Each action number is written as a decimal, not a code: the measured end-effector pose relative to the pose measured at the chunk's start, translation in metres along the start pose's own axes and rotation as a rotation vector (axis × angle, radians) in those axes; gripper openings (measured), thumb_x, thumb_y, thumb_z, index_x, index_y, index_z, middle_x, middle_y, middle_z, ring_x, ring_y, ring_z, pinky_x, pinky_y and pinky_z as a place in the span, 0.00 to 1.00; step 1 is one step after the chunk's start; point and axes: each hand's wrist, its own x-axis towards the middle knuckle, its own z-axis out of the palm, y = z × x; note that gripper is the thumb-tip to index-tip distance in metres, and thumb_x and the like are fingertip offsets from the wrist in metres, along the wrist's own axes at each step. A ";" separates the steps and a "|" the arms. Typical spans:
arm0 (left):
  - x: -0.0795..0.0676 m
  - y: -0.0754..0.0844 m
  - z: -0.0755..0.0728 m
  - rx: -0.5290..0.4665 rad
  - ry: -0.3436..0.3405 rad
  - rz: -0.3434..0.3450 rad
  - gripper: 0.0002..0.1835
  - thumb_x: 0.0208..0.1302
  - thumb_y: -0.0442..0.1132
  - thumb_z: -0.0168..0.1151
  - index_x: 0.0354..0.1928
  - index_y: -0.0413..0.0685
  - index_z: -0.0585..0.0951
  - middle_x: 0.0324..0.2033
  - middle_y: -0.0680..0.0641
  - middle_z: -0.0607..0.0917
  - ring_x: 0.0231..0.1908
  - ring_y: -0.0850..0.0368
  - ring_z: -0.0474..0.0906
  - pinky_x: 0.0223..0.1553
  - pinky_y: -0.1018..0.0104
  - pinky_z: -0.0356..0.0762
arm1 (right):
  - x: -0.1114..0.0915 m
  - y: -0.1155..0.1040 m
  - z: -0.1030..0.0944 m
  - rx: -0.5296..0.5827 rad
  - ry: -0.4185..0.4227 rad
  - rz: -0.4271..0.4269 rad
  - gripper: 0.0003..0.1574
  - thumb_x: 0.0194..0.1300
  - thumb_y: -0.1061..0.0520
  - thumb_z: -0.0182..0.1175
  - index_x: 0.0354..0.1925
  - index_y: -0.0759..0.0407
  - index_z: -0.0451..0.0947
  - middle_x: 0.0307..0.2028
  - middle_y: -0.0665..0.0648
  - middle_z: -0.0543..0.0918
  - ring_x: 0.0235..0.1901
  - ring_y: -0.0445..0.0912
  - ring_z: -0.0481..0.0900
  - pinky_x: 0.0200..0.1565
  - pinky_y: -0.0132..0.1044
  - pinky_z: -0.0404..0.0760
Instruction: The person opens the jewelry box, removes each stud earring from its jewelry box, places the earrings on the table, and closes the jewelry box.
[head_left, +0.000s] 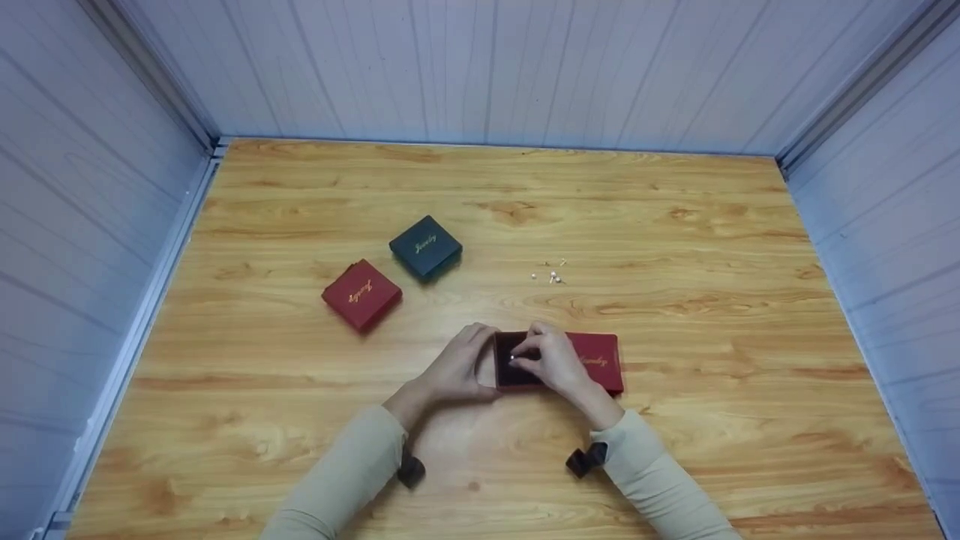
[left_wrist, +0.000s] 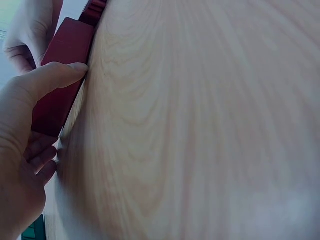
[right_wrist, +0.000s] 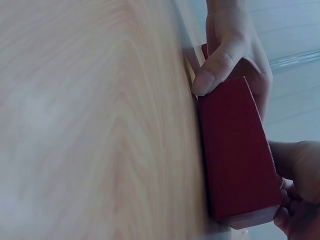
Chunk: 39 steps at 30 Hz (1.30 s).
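In the head view a small red jewelry box (head_left: 517, 388) stands with its top off to the right, baring a dark insert (head_left: 504, 367). Its red lid (head_left: 600, 352) with gold lettering lies directly against the right side. My left hand (head_left: 459, 367) grips the box from the left, thumb along the near wall and fingers at the far side. Over the insert, my right hand (head_left: 555, 360) pinches a tiny white pearl stud earring (head_left: 512, 358) between thumb and fingertips. The left wrist view shows my left thumb pressed on the red side wall (left_wrist: 67, 45).
Several small pearl studs (head_left: 555, 277) lie loose beyond the box. A lidded green jewelry box (head_left: 426, 246) and a lidded red one (head_left: 362, 294) sit at the back left on the wooden table (head_left: 712, 225). Pale panels (head_left: 487, 67) wall the table in.
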 end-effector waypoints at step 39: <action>0.000 0.000 0.000 0.009 -0.004 0.002 0.47 0.31 0.50 0.72 0.56 0.39 0.64 0.48 0.47 0.68 0.50 0.55 0.62 0.54 0.63 0.62 | 0.001 0.004 -0.002 0.108 0.054 0.008 0.03 0.48 0.62 0.66 0.26 0.61 0.82 0.24 0.49 0.71 0.27 0.41 0.71 0.30 0.31 0.72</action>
